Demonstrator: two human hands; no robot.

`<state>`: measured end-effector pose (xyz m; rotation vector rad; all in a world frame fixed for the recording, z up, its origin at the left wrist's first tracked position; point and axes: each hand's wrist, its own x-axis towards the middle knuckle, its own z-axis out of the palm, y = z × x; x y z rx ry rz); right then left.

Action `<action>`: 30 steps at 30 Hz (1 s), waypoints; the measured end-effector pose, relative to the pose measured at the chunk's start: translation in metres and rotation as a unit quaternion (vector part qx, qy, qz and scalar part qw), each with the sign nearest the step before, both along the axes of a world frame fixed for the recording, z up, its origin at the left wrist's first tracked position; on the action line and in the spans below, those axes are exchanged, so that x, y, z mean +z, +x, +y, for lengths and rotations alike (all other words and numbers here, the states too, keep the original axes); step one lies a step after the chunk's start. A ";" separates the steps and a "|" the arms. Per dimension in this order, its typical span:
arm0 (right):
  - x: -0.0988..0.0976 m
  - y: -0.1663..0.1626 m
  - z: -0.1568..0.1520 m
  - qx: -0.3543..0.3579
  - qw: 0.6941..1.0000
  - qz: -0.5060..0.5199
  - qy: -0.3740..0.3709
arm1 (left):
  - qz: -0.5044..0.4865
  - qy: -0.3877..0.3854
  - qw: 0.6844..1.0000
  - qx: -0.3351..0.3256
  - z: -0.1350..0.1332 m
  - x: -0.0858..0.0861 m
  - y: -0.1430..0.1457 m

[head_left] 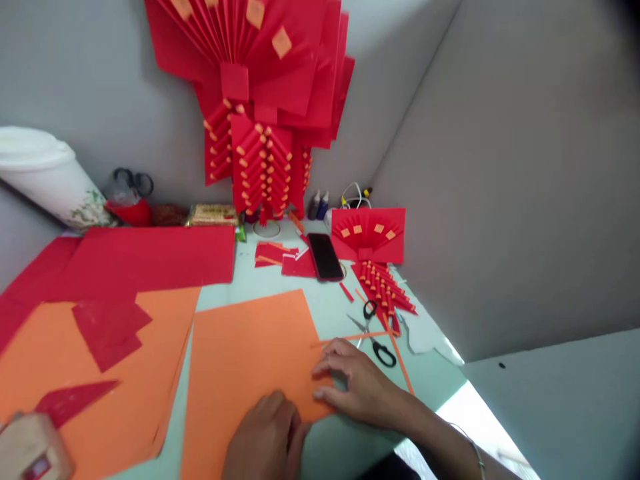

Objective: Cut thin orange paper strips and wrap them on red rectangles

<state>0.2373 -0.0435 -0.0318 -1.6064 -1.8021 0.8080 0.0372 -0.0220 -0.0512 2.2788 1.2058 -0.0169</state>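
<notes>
A large orange paper sheet [250,353] lies flat on the table before me. My left hand [265,440] is at its lower part, fingers curled and thumb close against them, closed on the paper near its lower edge; the fingertips are hidden. My right hand [353,383] rests on the sheet's right edge with thumb and fingers apart. Black-handled scissors [367,331] lie partly open just beyond the right hand. A narrow orange paper strip [350,338] runs beneath the scissors, and another orange strip [400,360] slants beside them.
More orange sheets [145,400] with red scraps [107,333] lie left, before red sheets [160,257]. A tape dispenser [35,447] stands lower left. Behind are a phone [325,257] and a small fan-and-firecracker decoration [375,257]. Large red paper decorations [265,100] hang against the wall.
</notes>
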 end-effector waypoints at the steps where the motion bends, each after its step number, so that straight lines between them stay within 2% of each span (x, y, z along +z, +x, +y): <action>1: -0.005 -0.001 -0.017 -0.004 1.000 0.014 -0.005 | 0.003 -0.007 1.000 0.003 -0.001 0.004 0.001; 3: -0.013 -0.001 -0.042 -0.026 0.999 0.022 -0.009 | 0.006 -0.016 1.000 0.004 -0.003 0.007 0.002; 5: -0.021 0.001 -0.054 -0.047 0.999 0.016 -0.001 | 0.010 -0.020 1.000 0.002 -0.003 0.008 0.003; 10: -0.033 0.005 -0.057 -0.055 0.998 -0.001 0.031 | 0.010 -0.014 1.000 -0.004 -0.003 0.010 0.003; 16: -0.030 0.003 -0.056 -0.056 0.998 -0.012 0.019 | 0.008 -0.005 1.000 0.001 -0.005 0.008 0.004; 30: -0.022 -0.010 -0.054 -0.120 0.989 -0.067 -0.048 | 0.035 0.009 0.999 0.005 -0.005 0.018 0.012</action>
